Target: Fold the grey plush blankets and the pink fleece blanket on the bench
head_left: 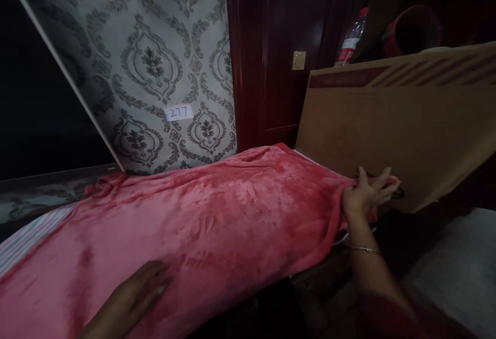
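A pink plush blanket [232, 215] lies spread over a long surface, with creases and darker brushed patches on it. My left hand [134, 295] rests on the near part of the blanket, its slightly blurred fingers extended and loosely bent. At the blanket's right end is my right hand [368, 194], fingers spread, touching the bunched edge. A bit of pink cloth shows by its fingertips, close to the cardboard box [395, 122]. A thin bracelet [365, 249] circles the right wrist. Striped fabric [34, 235] shows from under the blanket at left.
Patterned wallpaper [155, 65] with a paper label [179, 112] reading 277 is behind the blanket, beside a dark red door [267, 70]. A red-capped bottle [352, 39] stands behind the box's top edge. A dark panel [42, 86] is at left; pale fabric [457, 277] lies lower right.
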A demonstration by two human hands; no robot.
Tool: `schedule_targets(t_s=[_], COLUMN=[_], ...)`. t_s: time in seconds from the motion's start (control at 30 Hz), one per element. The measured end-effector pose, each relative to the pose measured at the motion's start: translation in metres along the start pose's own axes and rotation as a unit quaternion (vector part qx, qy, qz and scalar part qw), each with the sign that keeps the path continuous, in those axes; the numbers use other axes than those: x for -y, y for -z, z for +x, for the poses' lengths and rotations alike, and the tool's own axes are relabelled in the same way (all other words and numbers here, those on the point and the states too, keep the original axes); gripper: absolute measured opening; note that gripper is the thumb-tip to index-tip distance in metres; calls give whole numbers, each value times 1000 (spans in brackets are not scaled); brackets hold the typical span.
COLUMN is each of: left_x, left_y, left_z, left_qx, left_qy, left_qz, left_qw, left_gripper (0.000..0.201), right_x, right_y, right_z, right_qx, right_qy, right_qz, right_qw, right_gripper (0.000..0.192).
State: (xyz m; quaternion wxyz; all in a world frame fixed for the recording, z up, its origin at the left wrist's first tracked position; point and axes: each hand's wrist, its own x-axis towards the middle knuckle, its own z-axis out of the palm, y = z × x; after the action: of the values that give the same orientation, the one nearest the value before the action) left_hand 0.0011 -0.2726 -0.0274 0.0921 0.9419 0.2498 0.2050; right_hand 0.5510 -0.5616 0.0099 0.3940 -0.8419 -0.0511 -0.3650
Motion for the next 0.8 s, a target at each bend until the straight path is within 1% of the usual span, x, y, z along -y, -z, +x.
schedule_targets(t_s=[0.07,0.1,0.13,0.17,0.2,0.27,0.3,0.33,0.37,0.4,0.5,0.57,0.63,0.73,0.8], left_x=[4,7,9,10,11,10,9,8,8,7,11,18,28,44,53], left_y=[-9,-14,-20,-26,-32,-45,-51,-58,-64,-70,-85,-93,-99,-109,-115], left_z=[36,52,67,80,92,110,116,121,124,125,123,119,116,112,109], left_qx=[-13,-14,-12,-5,8,43,60,73,82,83,45,16,6,1,-19], left_qy=[-7,-9,-13,-19,-24,-22,-11,3,16,24,18,10,6,0,-6], left_qz=[17,21,29,38,48,66,77,87,98,110,140,151,157,153,141], left_qw=[1000,1000,999,999,999,997,995,994,992,990,989,988,988,988,990], left_gripper=[50,53,55,58,60,63,64,65,65,64,61,60,60,58,57], right_x=[11,15,20,25,29,38,42,45,48,49,49,47,45,47,50], right_y=[4,2,-1,-7,-14,-34,-45,-56,-67,-78,-105,-120,-136,-160,-175], right_z=[4,5,5,4,2,-6,-10,-13,-15,-15,-2,14,30,51,63], right_qx=[-30,-32,-21,6,50,174,236,285,318,335,339,334,329,326,327], right_qy=[53,76,96,111,124,130,126,118,108,96,50,18,-3,-8,2], right_qz=[5,16,33,53,73,91,89,81,71,61,30,5,-18,-42,-54], right_qw=[998,996,995,992,988,972,960,948,939,935,939,942,944,944,943], right_gripper=[56,57,59,61,62,62,59,57,54,52,54,55,56,55,54])
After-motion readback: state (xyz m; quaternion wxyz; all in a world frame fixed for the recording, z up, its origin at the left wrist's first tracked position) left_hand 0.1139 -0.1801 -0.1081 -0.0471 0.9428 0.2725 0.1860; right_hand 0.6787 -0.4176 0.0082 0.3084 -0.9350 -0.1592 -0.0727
